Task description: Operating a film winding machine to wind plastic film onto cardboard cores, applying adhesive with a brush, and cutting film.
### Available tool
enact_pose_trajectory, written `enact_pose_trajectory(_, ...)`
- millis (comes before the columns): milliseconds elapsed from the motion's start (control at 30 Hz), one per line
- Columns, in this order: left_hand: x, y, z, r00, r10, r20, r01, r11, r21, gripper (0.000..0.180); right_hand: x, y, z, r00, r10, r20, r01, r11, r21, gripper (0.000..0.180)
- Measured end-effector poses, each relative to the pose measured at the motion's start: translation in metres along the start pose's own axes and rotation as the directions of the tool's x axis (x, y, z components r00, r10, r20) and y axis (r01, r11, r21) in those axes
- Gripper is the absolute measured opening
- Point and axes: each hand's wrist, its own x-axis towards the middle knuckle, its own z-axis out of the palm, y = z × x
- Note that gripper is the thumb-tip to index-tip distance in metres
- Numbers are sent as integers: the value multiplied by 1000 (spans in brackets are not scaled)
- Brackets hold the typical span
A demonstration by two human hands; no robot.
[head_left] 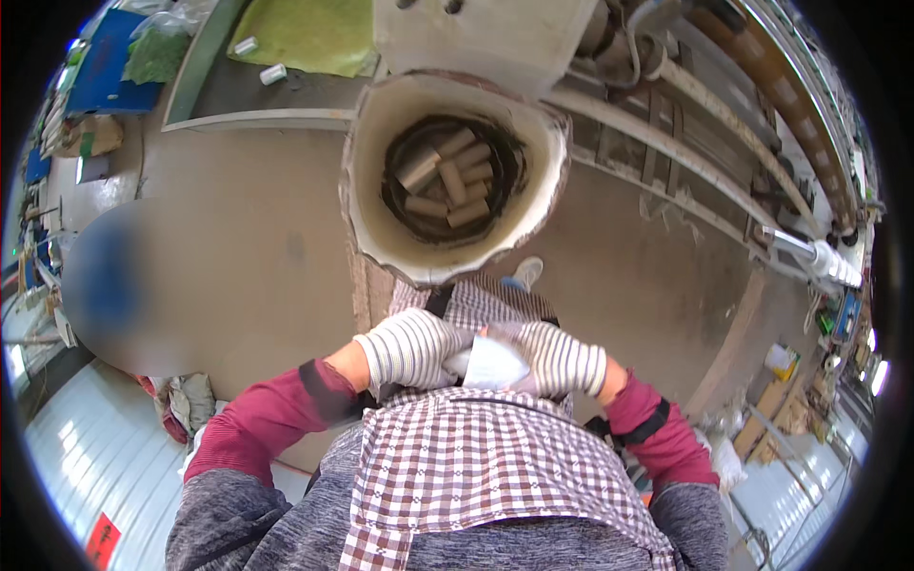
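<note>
Both my hands wear striped white-and-grey knit gloves and meet in front of my waist. A smooth white piece [496,363], either a yarn cone or a folded sheet, I cannot tell which, is between them. My right hand [555,359] is closed round its right side, fingers bent over its upper edge. My left hand [411,349] is closed at its left side, its fingertips partly hidden against the apron. Just ahead stands a tall cream bin [357,181] with a ragged rim. Several brown cardboard tubes [451,183] lie loose at its bottom.
A green-edged tray [257,120] at the upper left holds a yellow-green sheet [309,33] and two small white spools [273,74]. Machine rails and a long pipe [657,143] run along the right. A blurred round shape [119,285] covers the left side.
</note>
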Motion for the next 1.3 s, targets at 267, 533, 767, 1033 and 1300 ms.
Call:
enact_pose_trajectory(267, -38, -6, -68, 683, -194, -704, -352, 758, -550, 64, -26, -27, -23, 939, 73, -337, 128, 835, 536, 94)
enact_pose_trajectory(533, 7, 14, -48, 776, -281, -565, -486, 305, -819, 74, 33, -48, -25, 766, 148, -626, 421, 619, 662, 77)
enact_pose_trajectory(767, 53, -4, -76, 529, -245, -812, -575, 601, -556, 71, 47, -32, -56, 474, -162, -866, 303, 953, -12, 53)
enact_pose_trajectory(1033, 79, -135, -70, 531, -197, -824, 266, 962, -58, 44, -121, 62, -111, 145, 339, -929, 805, 505, 310, 41)
enact_pose_trajectory(1300, 173, 114, -157, 650, 14, -759, -364, 883, -296, 43, -405, 183, -247, -402, 533, -744, 877, 458, -146, 66)
